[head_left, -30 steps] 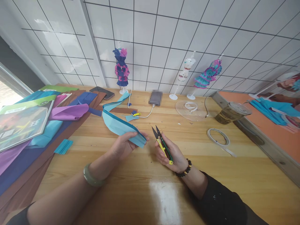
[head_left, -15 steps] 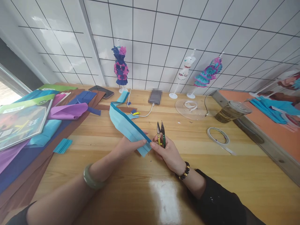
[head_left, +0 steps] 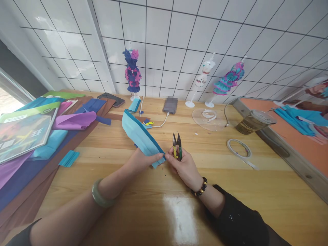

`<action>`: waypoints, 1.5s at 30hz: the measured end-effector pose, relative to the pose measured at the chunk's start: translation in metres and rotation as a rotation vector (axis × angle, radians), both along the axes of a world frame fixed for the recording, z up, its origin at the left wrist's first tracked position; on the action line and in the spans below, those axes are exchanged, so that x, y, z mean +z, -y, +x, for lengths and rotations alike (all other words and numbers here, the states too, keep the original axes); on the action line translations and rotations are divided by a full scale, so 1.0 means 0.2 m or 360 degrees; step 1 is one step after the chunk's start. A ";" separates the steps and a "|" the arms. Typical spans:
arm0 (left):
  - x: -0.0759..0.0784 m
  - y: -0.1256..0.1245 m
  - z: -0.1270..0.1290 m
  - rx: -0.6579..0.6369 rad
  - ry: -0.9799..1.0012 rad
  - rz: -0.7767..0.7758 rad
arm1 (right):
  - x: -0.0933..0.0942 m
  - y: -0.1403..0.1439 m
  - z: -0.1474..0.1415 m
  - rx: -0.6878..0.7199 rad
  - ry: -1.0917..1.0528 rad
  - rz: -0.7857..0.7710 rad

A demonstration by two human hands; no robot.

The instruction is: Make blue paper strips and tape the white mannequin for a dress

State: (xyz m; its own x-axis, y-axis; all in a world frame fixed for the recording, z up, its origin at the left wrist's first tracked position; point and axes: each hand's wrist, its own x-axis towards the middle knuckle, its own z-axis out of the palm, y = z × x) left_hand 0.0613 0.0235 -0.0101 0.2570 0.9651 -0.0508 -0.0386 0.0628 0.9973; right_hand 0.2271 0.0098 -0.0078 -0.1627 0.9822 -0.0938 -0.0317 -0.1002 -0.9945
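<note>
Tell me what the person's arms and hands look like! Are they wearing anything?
Both hands are bare, with no gloves. Above the left hand is a smooth, pale green bangle. The right hand has a bracelet of round black and gold beads at the wrist. The right sleeve is black with tiny pale specks.

A head-worn camera looks forward and down — from close above the bare left hand (head_left: 139,162) and bare right hand (head_left: 185,168) — across a light-brown wooden table (head_left: 210,153) to a white, black-lined tiled wall (head_left: 156,34).
</note>
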 end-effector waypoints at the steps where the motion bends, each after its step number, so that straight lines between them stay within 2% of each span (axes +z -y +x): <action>1: 0.00 0.00 0.00 -0.0026 0.0011 -0.0033 | 0.00 0.00 0.00 -0.0010 -0.0020 -0.0003; 6: 0.01 0.00 -0.01 -0.0072 0.0121 -0.0171 | 0.01 0.00 0.00 -0.0049 -0.0157 -0.0071; 15: 0.00 -0.02 -0.03 0.0138 0.0236 -0.0210 | 0.04 0.01 0.00 0.0108 -0.0011 0.0002; 20: 0.00 -0.03 -0.03 0.0202 0.0249 -0.0137 | 0.06 0.03 0.00 0.0100 0.0105 -0.0009; 28: -0.01 -0.03 -0.03 0.0243 0.0302 -0.0091 | 0.01 0.01 0.03 0.0219 0.0187 -0.0059; 35: -0.01 -0.02 -0.02 0.0233 0.0193 -0.0006 | 0.05 0.01 0.04 0.0346 0.0224 -0.0144; 45: 0.03 -0.01 -0.01 0.0264 0.0342 -0.0098 | 0.06 0.02 0.04 0.0484 0.0382 0.0005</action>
